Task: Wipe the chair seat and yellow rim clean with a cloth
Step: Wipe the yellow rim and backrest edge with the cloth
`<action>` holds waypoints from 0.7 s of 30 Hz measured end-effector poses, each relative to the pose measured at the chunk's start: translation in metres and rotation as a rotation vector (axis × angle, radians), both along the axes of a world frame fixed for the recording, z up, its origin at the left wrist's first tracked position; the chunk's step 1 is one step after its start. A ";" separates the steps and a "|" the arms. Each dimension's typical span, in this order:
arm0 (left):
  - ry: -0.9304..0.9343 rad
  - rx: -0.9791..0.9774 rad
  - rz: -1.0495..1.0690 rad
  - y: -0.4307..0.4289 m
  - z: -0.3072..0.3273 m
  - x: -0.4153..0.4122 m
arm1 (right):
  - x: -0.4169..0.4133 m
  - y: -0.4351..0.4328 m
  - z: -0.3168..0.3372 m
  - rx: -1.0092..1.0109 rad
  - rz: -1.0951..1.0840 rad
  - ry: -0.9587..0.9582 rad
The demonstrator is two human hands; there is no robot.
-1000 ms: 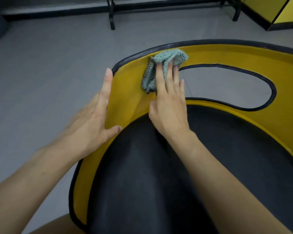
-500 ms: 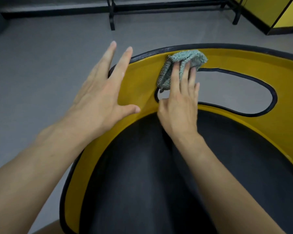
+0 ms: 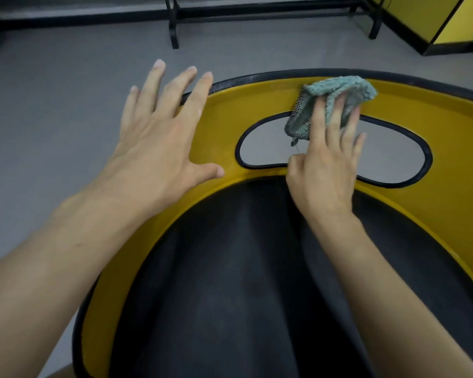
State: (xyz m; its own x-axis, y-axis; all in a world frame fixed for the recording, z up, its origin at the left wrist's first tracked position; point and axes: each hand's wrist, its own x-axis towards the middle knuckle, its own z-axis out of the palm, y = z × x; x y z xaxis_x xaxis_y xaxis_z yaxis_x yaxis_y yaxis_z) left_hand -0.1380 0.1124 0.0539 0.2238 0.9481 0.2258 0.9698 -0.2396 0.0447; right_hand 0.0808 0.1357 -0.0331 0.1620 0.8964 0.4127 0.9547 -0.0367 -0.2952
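The chair's black seat (image 3: 238, 282) fills the lower middle, ringed by a yellow rim (image 3: 257, 105) with black edging and an oval cut-out (image 3: 268, 148). A grey-green cloth (image 3: 331, 96) lies on the rim's top band above the cut-out. My right hand (image 3: 325, 165) presses the cloth against the rim with straight fingers. My left hand (image 3: 159, 143) is spread flat, fingers splayed, over the rim's upper left edge; whether it touches the rim I cannot tell.
Grey floor (image 3: 66, 105) surrounds the chair. A black metal frame's legs (image 3: 174, 28) stand at the back, and yellow cabinets (image 3: 434, 20) with black bases occupy the back right corner.
My right hand has slid the cloth rightward along the rim's top band. My left hand has left the rim's left side, lifted and spread its fingers farther up.
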 end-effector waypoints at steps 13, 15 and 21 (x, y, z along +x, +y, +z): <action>0.060 0.006 0.003 0.003 0.000 0.005 | 0.007 -0.001 0.000 -0.016 0.105 -0.228; 0.069 0.017 -0.009 0.003 0.001 0.008 | 0.038 -0.007 0.001 -0.038 -0.018 -0.186; 0.085 0.059 -0.038 0.002 -0.002 0.011 | 0.008 -0.006 0.012 -0.055 -0.044 0.024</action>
State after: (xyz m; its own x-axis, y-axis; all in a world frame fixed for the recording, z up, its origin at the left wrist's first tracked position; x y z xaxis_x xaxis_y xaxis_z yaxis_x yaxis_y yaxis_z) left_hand -0.1271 0.1142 0.0517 0.2801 0.9243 0.2594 0.9597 -0.2762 -0.0522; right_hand 0.0891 0.1298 -0.0207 0.2108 0.9095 0.3582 0.9447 -0.0954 -0.3139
